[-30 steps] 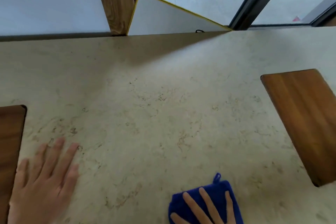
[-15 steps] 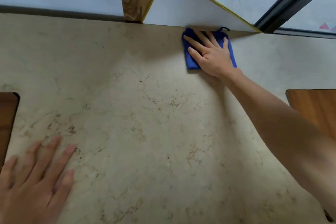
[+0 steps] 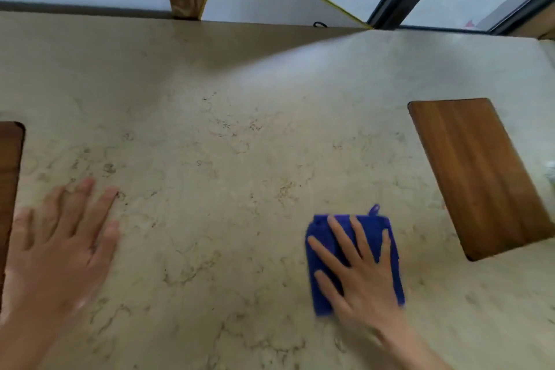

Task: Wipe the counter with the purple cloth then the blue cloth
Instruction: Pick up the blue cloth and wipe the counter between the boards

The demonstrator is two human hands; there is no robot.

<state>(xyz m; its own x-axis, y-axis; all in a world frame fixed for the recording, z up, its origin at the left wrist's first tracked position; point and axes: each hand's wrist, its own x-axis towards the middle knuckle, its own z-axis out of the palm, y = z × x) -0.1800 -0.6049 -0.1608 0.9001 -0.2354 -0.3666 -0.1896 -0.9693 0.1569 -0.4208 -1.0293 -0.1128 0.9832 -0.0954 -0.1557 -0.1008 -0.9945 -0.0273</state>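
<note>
Right hand (image 3: 360,273) is pressing flat, fingers spread, on blue cloth (image 3: 322,294); cloth's long axis is running near-to-far. Left hand (image 3: 57,249) is lying open on surface (image 3: 240,144), well apart.

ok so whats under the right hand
The blue cloth, pressed flat on the counter by the open right hand. The cloth's middle and the counter beneath it are covered.

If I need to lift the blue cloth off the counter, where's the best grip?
Pinch the small hanging loop at the far edge of the blue cloth, coming from above. It sticks out past the folded pad, clear of the right hand lying flat on it.
</note>
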